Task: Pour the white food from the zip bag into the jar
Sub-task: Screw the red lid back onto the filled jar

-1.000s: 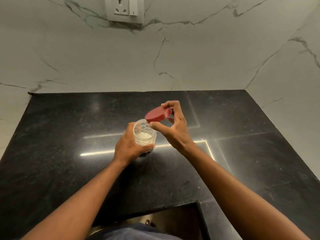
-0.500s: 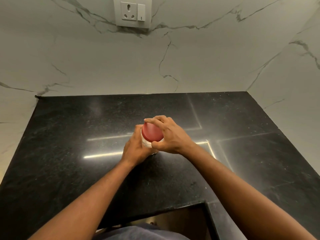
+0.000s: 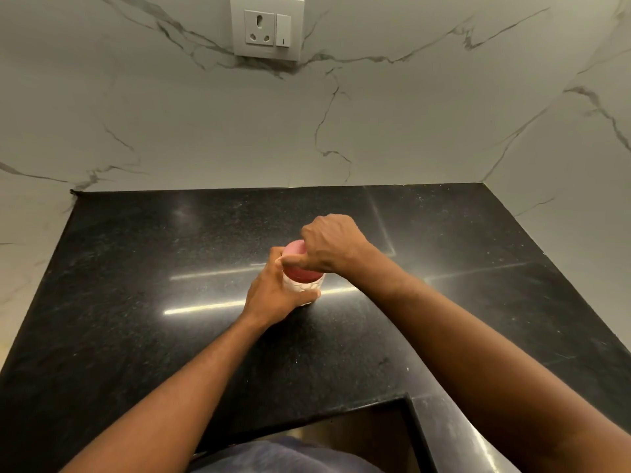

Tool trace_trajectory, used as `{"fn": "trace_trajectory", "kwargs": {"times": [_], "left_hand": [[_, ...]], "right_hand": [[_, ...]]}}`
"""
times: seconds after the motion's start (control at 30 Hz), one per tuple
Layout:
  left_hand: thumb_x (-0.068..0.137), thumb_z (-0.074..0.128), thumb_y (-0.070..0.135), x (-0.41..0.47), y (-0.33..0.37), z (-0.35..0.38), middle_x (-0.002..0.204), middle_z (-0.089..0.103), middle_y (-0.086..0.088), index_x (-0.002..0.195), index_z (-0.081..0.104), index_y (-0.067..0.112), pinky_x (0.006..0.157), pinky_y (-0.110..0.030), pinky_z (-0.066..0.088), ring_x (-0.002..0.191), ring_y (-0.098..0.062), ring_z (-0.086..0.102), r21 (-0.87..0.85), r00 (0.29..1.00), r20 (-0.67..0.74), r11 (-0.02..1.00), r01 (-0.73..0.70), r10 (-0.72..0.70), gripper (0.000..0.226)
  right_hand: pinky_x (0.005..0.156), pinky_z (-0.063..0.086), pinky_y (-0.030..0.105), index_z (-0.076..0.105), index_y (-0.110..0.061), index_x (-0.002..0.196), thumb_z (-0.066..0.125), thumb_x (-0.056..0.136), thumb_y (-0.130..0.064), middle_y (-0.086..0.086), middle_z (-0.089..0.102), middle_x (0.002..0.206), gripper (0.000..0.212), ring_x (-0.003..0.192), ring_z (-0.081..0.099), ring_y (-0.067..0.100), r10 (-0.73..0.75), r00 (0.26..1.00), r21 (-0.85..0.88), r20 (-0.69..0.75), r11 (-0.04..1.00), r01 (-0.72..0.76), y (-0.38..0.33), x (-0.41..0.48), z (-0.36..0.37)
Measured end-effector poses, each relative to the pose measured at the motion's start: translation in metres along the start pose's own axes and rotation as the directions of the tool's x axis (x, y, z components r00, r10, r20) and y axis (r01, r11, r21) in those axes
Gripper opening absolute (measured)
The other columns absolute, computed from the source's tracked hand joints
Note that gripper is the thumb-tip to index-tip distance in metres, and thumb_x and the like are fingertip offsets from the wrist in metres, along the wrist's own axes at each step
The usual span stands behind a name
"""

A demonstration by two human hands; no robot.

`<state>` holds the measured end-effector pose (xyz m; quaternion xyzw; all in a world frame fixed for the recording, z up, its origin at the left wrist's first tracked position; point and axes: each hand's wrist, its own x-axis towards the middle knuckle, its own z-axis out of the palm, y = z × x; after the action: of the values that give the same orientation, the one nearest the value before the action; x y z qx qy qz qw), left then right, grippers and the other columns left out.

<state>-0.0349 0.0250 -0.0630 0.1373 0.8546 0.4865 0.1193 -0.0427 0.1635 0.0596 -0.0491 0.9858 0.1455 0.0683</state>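
Observation:
A small clear jar (image 3: 305,286) stands upright on the black countertop (image 3: 136,302) near its middle. A red lid (image 3: 300,273) sits on top of the jar. My left hand (image 3: 273,291) grips the jar's side from the left, thumb across its front. My right hand (image 3: 333,245) comes over from the right and grips the lid, its thumb lying along the lid's front edge. The jar's contents are hidden by the lid and my fingers. No zip bag is in view.
Marble walls close the counter at the back and right; a wall socket with switch (image 3: 267,29) sits high on the back wall. A cut-out edge in the counter (image 3: 375,435) lies at the near side, by my body.
My right hand brought the red lid down from above onto the open jar, then turned on it, wrist rotating. My left hand kept hold of the jar.

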Motion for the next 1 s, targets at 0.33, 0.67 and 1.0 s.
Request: {"fn": "trace_trajectory", "kwargs": {"times": [0.33,0.67,1.0], "left_hand": [[0.055,0.09,0.065,0.002,-0.003,0.001,0.122,0.056,0.015,0.138,0.026,0.047,0.085,-0.033,0.051,0.106,-0.014,0.06,0.036,1.0,0.016,0.999,0.014,-0.015,0.107],[0.058,0.091,0.063,0.001,-0.004,-0.001,0.113,0.064,0.014,0.129,0.03,0.047,0.081,-0.04,0.061,0.099,-0.018,0.069,0.051,1.0,0.004,0.998,-0.023,0.023,0.095],[0.055,0.088,0.065,-0.001,0.0,0.001,0.109,0.068,0.012,0.123,0.033,0.045,0.063,-0.029,0.053,0.09,-0.014,0.069,0.053,1.0,-0.023,0.998,0.021,-0.02,0.089]], "right_hand": [[0.069,0.041,0.029,0.046,-0.04,0.149,0.081,0.077,-0.043,0.0,0.059,0.133,0.08,0.097,0.058,0.018,-0.228,0.971,0.236,0.075,0.95,0.205,0.0,-0.005,0.005],[0.07,0.05,0.034,0.057,-0.023,0.135,0.061,0.076,-0.084,0.006,0.068,0.121,0.085,0.091,0.068,0.026,-0.033,0.997,0.169,-0.07,0.985,0.045,-0.009,-0.013,0.023],[0.053,0.046,0.028,0.06,-0.016,0.075,0.048,0.073,-0.094,0.0,0.058,0.064,0.079,0.056,0.055,0.017,0.144,0.985,0.163,-0.097,0.978,-0.127,-0.019,-0.009,0.021]]}}
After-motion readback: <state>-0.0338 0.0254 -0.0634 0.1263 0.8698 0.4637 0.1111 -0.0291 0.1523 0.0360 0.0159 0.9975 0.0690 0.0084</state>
